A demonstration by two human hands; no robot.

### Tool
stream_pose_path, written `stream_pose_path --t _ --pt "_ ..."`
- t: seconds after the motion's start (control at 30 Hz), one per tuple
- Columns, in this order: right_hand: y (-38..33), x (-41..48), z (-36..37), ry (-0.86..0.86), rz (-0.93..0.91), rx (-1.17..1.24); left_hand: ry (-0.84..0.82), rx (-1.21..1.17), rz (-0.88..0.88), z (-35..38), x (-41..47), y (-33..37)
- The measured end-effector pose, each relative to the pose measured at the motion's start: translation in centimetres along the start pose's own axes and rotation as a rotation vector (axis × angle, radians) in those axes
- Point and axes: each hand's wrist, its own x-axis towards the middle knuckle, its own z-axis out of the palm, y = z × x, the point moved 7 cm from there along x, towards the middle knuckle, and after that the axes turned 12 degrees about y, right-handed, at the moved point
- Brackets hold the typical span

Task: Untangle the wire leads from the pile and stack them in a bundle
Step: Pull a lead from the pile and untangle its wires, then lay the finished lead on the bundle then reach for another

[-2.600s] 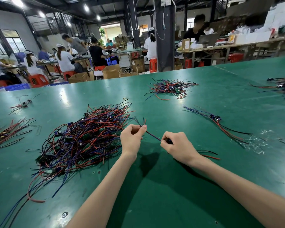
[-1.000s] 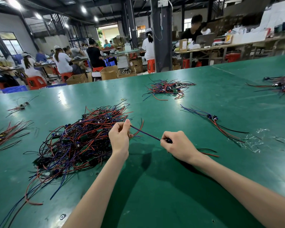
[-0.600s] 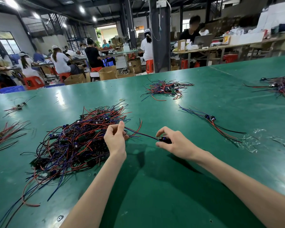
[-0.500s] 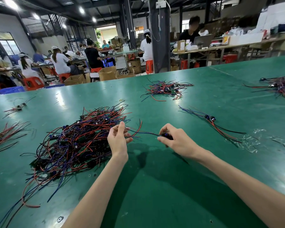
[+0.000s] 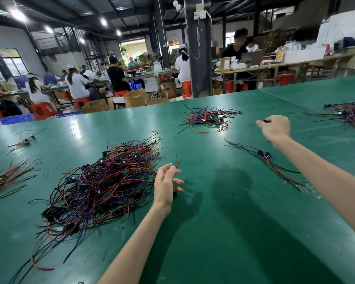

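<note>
Tangled pile of red, blue and black wire leads (image 5: 103, 185) at 9 o'clock on green bench (image 5: 223, 222): likely light, limp, snag-prone; best taken by the stiff component end. Left grip (image 5: 166, 182) beside it, slack, empty. Right grip (image 5: 275, 128) at 1 o'clock, pinching small dark component (image 5: 265, 120) above the straightened bundle (image 5: 263, 155).

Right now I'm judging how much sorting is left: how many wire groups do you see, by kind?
Tangled piles: 3, the large near pile, the far middle pile, the far right pile
Laid-out bundles: 2, the right bundle, the left bundle
Small stray cluster: 1
Pinched lead in the right hand: 1
Total: 7
</note>
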Motion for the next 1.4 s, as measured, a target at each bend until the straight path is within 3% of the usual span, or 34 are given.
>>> stream_pose_path --t 0.17,0.33,0.47,0.6,0.73,0.87,0.97,1.07,1.2,1.4 --pt "4.5 -0.4 1.6 -0.071 0.036 -0.294 0.003 -0.010 -0.009 -0.1 0.0 -0.3" --pt "5.8 -2.0 2.4 -0.120 0.057 -0.365 -0.003 0.032 0.013 -0.2 -0.1 -0.2" --pt "4.2 -4.3 2.2 -0.035 -0.023 -0.394 -0.001 0.076 0.073 -0.2 -0.6 0.0" --pt "0.8 -10.5 2.9 -0.031 -0.311 -0.297 0.032 0.245 0.294 -0.1 -1.5 1.3" --pt "-0.3 -16.7 4.5 -0.177 -0.514 -0.335 0.055 0.567 0.693 0.2 -3.4 3.7" --pt "-1.2 -18.0 3.8 -0.121 -0.642 -0.271 0.302 0.713 0.894 -2.1 -2.7 8.0" --pt "-1.6 -18.2 3.9 -0.122 -0.691 -0.266 0.515 0.809 0.864 -6.2 0.0 11.6" --pt "-1.9 -18.4 4.2 -0.150 -0.727 -0.277 0.612 1.061 0.708 -11.1 3.9 13.8" --pt "-1.7 -18.4 4.5 -0.180 -0.734 -0.301 0.446 1.502 0.341 -15.3 8.0 12.7" --pt "-1.8 -18.5 4.4 -0.198 -0.736 -0.282 0.419 1.521 0.407 -15.9 8.7 12.9"
